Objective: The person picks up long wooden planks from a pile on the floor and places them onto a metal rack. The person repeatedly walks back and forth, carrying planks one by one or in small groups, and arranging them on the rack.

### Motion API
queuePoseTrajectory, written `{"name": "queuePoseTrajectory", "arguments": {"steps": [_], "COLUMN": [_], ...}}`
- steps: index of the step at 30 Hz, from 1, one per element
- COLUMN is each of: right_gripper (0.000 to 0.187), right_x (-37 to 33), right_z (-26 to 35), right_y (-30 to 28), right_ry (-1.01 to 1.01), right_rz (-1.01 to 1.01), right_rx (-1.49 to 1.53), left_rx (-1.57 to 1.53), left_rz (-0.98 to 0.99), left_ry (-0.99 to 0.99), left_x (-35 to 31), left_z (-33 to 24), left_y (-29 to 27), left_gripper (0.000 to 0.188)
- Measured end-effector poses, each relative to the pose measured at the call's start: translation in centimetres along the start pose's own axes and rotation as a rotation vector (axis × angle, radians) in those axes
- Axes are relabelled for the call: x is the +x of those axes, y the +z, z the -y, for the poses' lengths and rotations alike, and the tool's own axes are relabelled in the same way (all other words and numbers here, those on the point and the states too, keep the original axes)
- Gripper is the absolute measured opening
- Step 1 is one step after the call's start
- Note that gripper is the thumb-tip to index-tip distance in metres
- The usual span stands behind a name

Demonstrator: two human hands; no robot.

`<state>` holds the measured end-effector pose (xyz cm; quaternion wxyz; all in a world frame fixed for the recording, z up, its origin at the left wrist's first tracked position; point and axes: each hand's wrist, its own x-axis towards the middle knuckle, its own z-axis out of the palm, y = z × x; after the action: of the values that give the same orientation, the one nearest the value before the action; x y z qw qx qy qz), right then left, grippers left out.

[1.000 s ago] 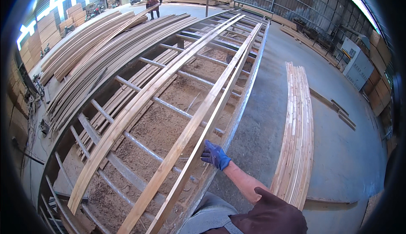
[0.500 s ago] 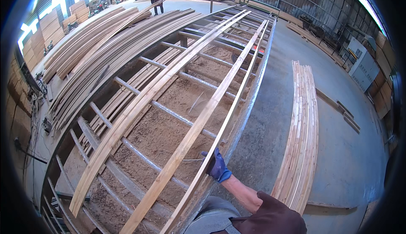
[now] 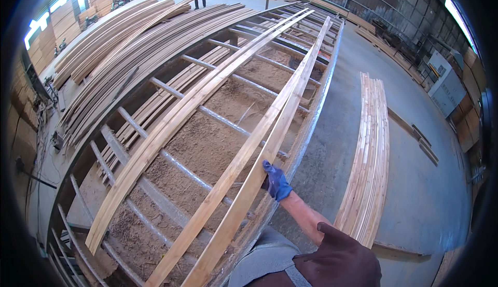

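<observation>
Right hand (image 3: 277, 182), gloved: pinching edge of plank (image 3: 232, 222), thumb uppermost, fingers mostly hidden. Left hand: out of view, state cannot be told. Plank: over rack (image 3: 322, 100), just inside right edge; long axis lengthwise, roughly along that edge; far end pointing toward rack's far right corner, converging with second plank (image 3: 224, 187) at left

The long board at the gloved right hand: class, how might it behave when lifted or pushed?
The long board would probably flex when lifted, being slender for its length. Its flat faces suggest it is unlikely to roll. Pushed sideways, it may slide along the metal crossbars, since no fastening shows.
</observation>
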<state>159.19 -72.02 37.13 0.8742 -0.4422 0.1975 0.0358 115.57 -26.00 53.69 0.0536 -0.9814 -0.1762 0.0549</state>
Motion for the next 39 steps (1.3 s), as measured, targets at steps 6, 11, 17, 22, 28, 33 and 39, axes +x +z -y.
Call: {"name": "queuePoseTrajectory", "arguments": {"steps": [6, 11, 17, 22, 28, 33, 39], "right_gripper": [0.031, 0.037, 0.049, 0.066, 0.069, 0.057, 0.037], "right_x": [1.4, -0.6, -1.0, -2.0, -3.4, -5.8, -4.3], "right_z": [0.8, 2.1, 0.4, -0.5, -1.3, -4.3, -5.0], "right_y": [0.8, 4.2, 3.3, 2.1, 3.7, 4.6, 5.2], "right_ry": [0.009, -0.040, 0.049, 0.157, 0.223, 0.349, 0.340], "right_rz": [-0.041, -0.018, -0.018, -0.019, 0.071, 0.120, 0.100], "right_rx": [-0.340, -0.481, -0.441, -0.357, -0.375, -0.347, -0.116], "left_rx": [-0.124, -0.150, -0.083, -0.043, -0.162, -0.398, -0.556], "left_rz": [0.079, 0.342, 0.446, 0.498, 0.463, 0.385, 0.367], "left_ry": [0.143, 0.196, 0.166, 0.130, 0.106, 0.277, 0.166], "left_x": [2.2, 3.9, 5.1, 5.1, 4.4, 6.1, 10.8], "left_z": [4.0, 9.1, 12.1, 13.8, 12.8, 7.9, 6.1], "left_y": [7.7, 10.9, 14.2, 17.6, 16.4, 9.9, 9.1], "left_gripper": [0.058, 0.051, 0.049, 0.048, 0.048, 0.051, 0.029]}}
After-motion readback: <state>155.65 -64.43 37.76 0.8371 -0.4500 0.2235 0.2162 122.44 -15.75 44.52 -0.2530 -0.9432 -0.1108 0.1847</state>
